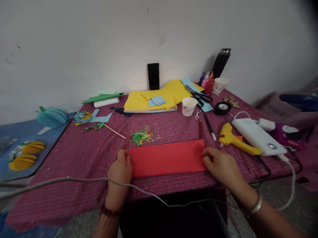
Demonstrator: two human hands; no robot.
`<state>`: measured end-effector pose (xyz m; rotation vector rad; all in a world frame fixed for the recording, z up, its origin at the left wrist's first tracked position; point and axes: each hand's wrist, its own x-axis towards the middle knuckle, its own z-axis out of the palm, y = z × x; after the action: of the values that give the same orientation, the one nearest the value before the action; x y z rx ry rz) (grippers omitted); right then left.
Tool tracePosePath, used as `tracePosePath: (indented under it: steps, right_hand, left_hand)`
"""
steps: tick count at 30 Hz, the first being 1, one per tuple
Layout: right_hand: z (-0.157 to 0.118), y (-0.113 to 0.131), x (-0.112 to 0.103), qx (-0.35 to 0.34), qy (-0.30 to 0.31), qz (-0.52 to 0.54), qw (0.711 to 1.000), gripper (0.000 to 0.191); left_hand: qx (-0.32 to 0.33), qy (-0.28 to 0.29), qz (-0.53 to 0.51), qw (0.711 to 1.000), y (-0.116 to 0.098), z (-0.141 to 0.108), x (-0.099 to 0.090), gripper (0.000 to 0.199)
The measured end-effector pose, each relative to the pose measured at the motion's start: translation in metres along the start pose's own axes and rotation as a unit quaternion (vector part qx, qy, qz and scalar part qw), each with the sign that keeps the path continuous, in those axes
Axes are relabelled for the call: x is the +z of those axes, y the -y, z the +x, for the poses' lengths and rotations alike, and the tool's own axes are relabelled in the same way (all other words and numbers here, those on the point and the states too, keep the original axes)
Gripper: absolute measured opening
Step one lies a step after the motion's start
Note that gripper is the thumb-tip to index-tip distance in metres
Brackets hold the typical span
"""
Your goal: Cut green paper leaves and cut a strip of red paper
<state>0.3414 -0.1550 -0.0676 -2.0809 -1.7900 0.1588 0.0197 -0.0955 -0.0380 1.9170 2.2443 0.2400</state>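
Observation:
A folded strip of red paper lies lengthwise near the table's front edge, between my two hands. My left hand pinches its left end, the thumb and fingers closed at the short edge. At the opposite end, my right hand grips the right edge with curled fingers. Just beyond the paper sits a small heap of green and yellow paper shreds. A yellow glue gun rests to the right of my right hand, and a black marker lies behind it.
Stacked yellow paper, black-handled scissors and a paper cup stand toward the back. A white power bank is at right. One white cable hangs across the front. A wooden stick lies left of the shreds.

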Motion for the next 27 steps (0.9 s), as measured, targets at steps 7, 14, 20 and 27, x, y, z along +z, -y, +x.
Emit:
tracePosePath:
  steps: [7,14,20,27]
  right_hand:
    - [0.000,0.004,-0.004,0.002,0.004,-0.009,1.000,0.019]
    - [0.002,0.008,-0.007,0.016,0.016,-0.002,1.000,0.019]
    - [0.001,0.016,-0.013,0.019,0.012,-0.002,1.000,0.020]
    - [-0.002,0.014,-0.012,0.006,0.001,-0.022,1.000,0.018]
  left_hand:
    - [0.016,0.027,0.004,0.999,0.002,0.012,-0.004,0.017]
    - [0.015,0.042,0.062,0.997,-0.003,0.012,-0.010,0.021]
    - [0.061,0.075,0.129,0.987,0.000,0.013,-0.013,0.029]
    - [0.312,-0.072,0.245,0.915,0.000,0.010,-0.010,0.040]
